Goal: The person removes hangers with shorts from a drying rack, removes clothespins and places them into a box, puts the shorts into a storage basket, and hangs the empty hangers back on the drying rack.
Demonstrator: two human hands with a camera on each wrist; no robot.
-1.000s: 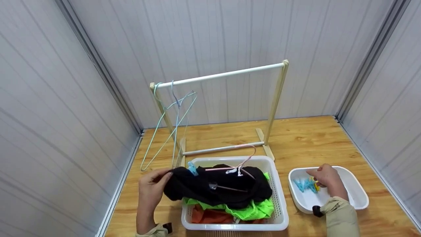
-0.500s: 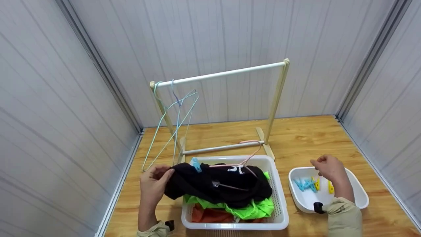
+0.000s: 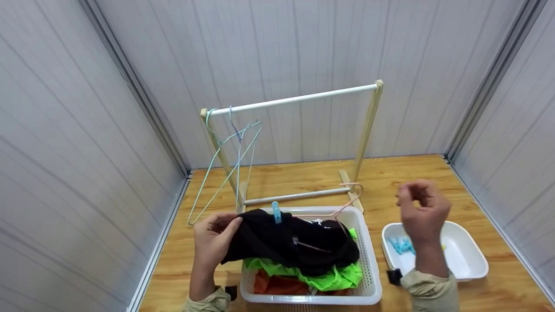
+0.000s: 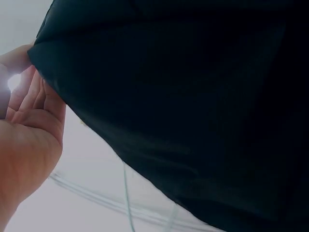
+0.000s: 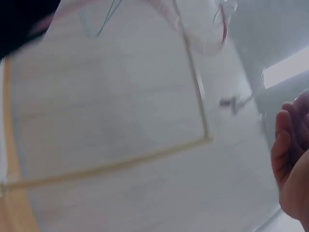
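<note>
My left hand [image 3: 212, 240] pinches the left corner of a black garment [image 3: 264, 238] between thumb and fingers; the dark cloth [image 4: 159, 96] fills most of the left wrist view. A pink wire hanger [image 3: 357, 195] lies along the garment, its hook pointing up and right. One light-blue clothespin [image 3: 276, 212] stands clipped at the garment's upper edge, near the left hand. My right hand [image 3: 425, 212] is raised above the white tub [image 3: 470, 260], fingers curled toward the thumb. I cannot tell whether something small is between its fingertips. In the tub lie blue clothespins [image 3: 402, 245].
Below the black garment, a white basket [image 3: 310, 299] holds lime-green cloth [image 3: 334, 277] and orange cloth [image 3: 277, 284]. Behind stands a drying rack [image 3: 299, 99] with wire hangers [image 3: 204, 182] hanging at its left end. Pale panel walls [image 3: 286, 43] enclose the wooden surface [image 3: 412, 173].
My right hand has risen out of the tub and moved slightly left. My left hand has shifted right, lifting the garment's corner a little; the blue clothespin and pink hook moved right with it.
</note>
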